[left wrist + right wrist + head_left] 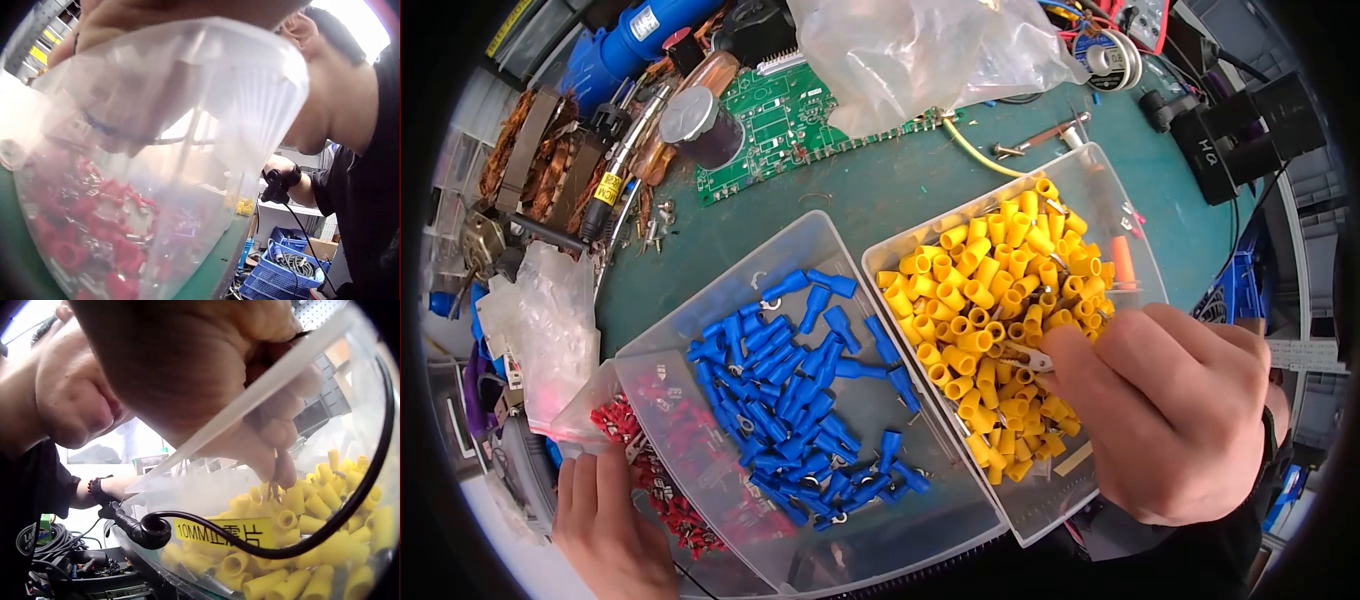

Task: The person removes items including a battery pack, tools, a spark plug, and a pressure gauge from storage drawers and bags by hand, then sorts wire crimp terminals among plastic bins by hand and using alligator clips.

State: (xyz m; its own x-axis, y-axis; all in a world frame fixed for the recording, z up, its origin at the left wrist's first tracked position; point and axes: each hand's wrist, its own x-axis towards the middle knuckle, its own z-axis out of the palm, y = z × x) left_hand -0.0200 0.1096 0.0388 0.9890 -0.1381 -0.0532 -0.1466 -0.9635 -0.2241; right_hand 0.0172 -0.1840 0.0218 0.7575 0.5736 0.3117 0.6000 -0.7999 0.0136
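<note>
Picking appears unfinished: a metal piece (1027, 358) is pinched by the right hand (1185, 415); yellow terminals (978, 292) are left; grip by the left hand (613, 525) cannot be told.

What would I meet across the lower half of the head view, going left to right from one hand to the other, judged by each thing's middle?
Left hand → red connectors → blue connectors → yellow connectors → right hand.
</note>
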